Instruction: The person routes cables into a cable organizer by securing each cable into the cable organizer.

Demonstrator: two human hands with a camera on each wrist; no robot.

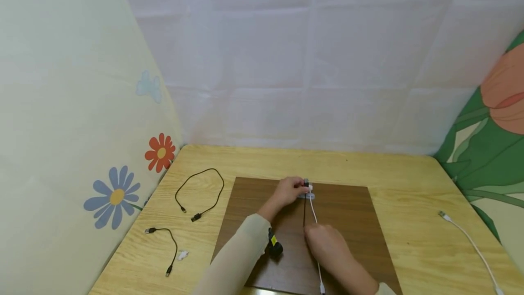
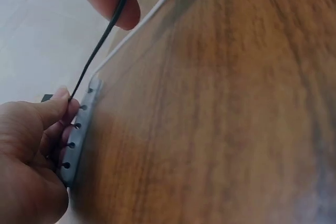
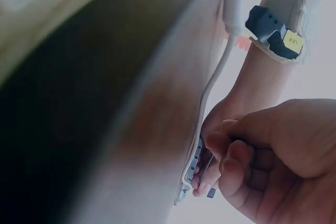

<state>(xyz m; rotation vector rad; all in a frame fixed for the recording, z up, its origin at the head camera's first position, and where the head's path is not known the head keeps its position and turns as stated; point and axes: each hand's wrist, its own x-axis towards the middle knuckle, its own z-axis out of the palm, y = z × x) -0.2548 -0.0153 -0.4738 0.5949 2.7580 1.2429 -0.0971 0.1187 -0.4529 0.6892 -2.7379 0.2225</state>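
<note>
Near the board's far edge my left hand (image 1: pixel 289 190) pinches the black cable (image 2: pixel 94 51) close to its plug, beside a grey slotted cable holder (image 2: pixel 79 135). The holder has several small round notches along one side. My right hand (image 1: pixel 327 242) grips the same black cable nearer to me, its fingers curled, so the cable runs straight between both hands. A white cable (image 1: pixel 313 211) sits at the holder's right end and runs toward me, partly under the right hand. Its near plug (image 3: pixel 232 14) shows in the right wrist view. The black cable's exact place against the notches is partly hidden.
A brown wood-grain board (image 1: pixel 348 213) lies on the pale wooden table (image 1: pixel 409 181). On the left are a long black cable (image 1: pixel 223 185), a short black cable (image 1: pixel 175 240) and a small white piece (image 1: pixel 183 255). Another white cable (image 1: pixel 471 238) lies far right.
</note>
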